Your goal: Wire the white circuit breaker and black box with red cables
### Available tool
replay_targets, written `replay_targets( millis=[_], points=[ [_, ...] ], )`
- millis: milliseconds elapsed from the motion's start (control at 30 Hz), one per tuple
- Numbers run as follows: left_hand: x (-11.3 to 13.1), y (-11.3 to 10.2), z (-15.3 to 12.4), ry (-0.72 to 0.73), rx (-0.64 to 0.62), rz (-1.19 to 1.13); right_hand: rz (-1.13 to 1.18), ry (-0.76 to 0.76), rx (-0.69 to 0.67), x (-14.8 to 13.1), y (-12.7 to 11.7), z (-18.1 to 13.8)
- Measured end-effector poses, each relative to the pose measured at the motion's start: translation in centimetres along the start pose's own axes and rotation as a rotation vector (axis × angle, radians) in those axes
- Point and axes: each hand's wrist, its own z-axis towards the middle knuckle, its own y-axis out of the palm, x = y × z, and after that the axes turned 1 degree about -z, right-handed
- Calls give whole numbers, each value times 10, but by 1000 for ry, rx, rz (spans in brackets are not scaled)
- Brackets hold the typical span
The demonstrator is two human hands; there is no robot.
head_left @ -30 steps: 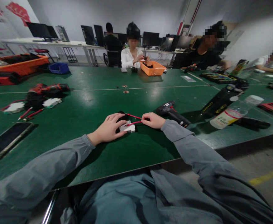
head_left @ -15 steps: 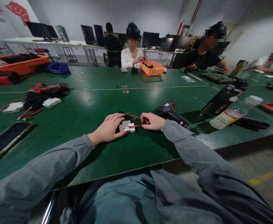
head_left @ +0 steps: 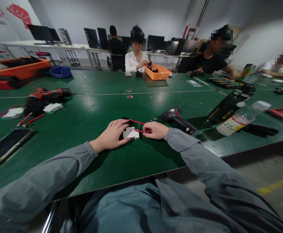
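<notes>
A small white plastic block, shaped like a circuit breaker (head_left: 131,133), lies on the green table in front of me. My left hand (head_left: 113,133) rests over its left side, thumb along the near edge and fingers closed round it and a black part (head_left: 125,118) just behind, mostly hidden. My right hand (head_left: 154,130) is to the right of the block, its fingers pinched on a red wire (head_left: 140,131) whose other end meets the block's top. A second red stretch of wire (head_left: 138,122) runs from the black part to the same hand.
A black power screwdriver (head_left: 179,119) lies right of my hands, then a black bottle (head_left: 225,106) and a clear bottle (head_left: 240,119). On the left are a phone (head_left: 7,147), a red drill (head_left: 46,94) and wired white blocks (head_left: 53,107). A person opposite handles parts over an orange basket (head_left: 159,76).
My right hand has moved slightly left and toward me, nearer the white block, with the red wire in its fingers. The left hand stays in place.
</notes>
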Motion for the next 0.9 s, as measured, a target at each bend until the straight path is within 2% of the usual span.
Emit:
replay_targets(
  millis=[433, 667, 767, 900],
  points=[
    [0, 0, 0, -3, -6, 7, -41, 36, 38, 3, -1, 0],
    [-1, -3, 0, 6, -15, -52, -181, 322, 215, 11, -5, -3],
    [-3, -5, -2, -11, 33, -83, -245, 428, 226, 15, -6, -2],
    [-15, -7, -4, -108, 129, -53, -330, 527, 189, 18, -6, -2]
  ],
)
